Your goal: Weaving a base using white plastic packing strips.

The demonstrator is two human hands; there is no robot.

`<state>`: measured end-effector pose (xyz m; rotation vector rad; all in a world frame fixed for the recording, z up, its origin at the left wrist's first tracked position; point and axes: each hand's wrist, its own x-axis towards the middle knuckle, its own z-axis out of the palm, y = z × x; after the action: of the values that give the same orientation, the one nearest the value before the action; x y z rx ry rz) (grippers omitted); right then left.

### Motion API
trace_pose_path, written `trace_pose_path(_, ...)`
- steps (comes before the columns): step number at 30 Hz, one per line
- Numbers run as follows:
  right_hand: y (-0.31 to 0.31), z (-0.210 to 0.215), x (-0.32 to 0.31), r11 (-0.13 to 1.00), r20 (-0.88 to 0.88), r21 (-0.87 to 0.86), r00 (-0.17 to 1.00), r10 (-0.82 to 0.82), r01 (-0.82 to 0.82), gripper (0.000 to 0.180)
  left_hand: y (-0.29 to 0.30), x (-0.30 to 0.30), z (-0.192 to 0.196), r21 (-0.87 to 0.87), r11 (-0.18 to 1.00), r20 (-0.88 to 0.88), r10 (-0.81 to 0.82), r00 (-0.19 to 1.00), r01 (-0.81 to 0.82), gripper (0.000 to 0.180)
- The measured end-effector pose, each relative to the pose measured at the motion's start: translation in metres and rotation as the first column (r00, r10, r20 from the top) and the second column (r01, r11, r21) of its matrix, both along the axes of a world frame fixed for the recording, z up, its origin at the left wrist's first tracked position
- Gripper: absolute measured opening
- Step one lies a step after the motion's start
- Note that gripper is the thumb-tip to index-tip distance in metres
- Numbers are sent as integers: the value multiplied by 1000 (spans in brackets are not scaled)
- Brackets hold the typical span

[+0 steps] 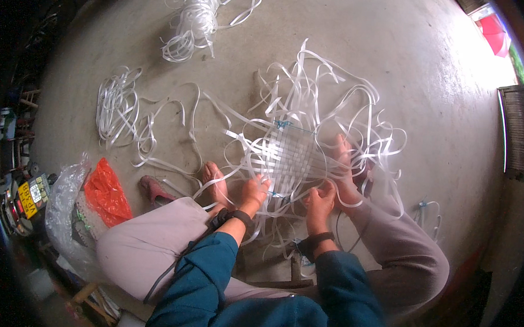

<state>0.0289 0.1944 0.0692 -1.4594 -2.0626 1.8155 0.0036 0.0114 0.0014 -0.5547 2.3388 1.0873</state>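
Between my bare feet lies a flat woven panel of white plastic strapping (288,159), with long loose strip ends fanning out around it. My left hand (255,192) is closed at the panel's near left edge, its fingers gripping the weave there. Just right of the near edge, my right hand (320,204) is pinched on a white plastic strip (346,187) that loops past it. The exact fingertip contact is partly hidden by the hand. Blue ties (284,124) mark the panel's far edge, and another blue tie sits near my left fingers.
A big tangled bundle of white strapping (197,20) lies on the floor at the far left. Closer in is a smaller coil (117,107). To my left are a red plastic bag (105,194), clear plastic wrap (66,207) and a shoe (154,189).
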Motion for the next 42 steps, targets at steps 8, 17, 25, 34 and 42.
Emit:
trace_pose_path(8,1,5,-3,996,14,-84,999,-40,41,47,3,-2,3,-73,997,28,-36,999,38,39)
trace_pose_path(17,-1,3,-2,996,-18,-89,1000,-24,23,48,-2,0,-3,-28,1000,20,-6,1000,7,41)
trace_pose_path(25,6,5,0,997,-37,-79,999,-2,-1,49,7,3,3,-32,999,-23,-30,999,29,34)
trace_pose_path(34,7,1,1,982,-52,-177,996,-74,63,49,-2,6,-16,17,1000,7,-17,1000,17,35)
trace_pose_path(42,16,-3,7,929,-39,-368,997,-62,44,37,1,6,-4,4,998,-27,-59,998,59,32)
